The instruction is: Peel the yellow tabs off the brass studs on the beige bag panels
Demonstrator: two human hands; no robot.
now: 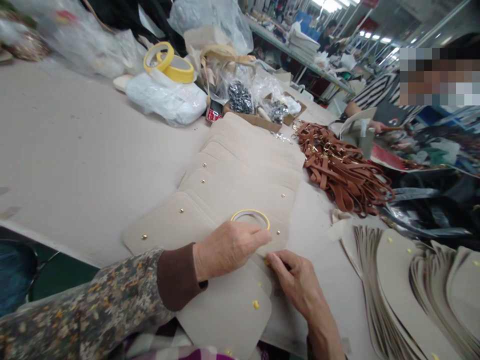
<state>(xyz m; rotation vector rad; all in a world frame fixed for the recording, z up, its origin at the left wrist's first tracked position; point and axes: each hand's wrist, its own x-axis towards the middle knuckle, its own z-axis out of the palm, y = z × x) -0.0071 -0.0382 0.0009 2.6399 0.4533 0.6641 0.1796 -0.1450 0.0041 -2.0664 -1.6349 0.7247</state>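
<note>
My left hand, in a camouflage sleeve with a brown cuff, is closed on a thin roll of yellow tape. The roll stands out past the fingers, above a row of overlapping beige panels with small gold metal fittings. Just to the right, my right hand pinches the edge of a beige panel, its thumb pressed over a small yellow spot. That panel lies nearest me and has a yellow tape piece stuck on it. Its upper part is hidden by my left hand and sleeve.
Brown straps with metal hardware lie in a heap at right. Fanned beige pieces with yellow bits stand at lower right. Two yellow tape rolls rest on a white plastic bag. Another person's hand shows at upper right.
</note>
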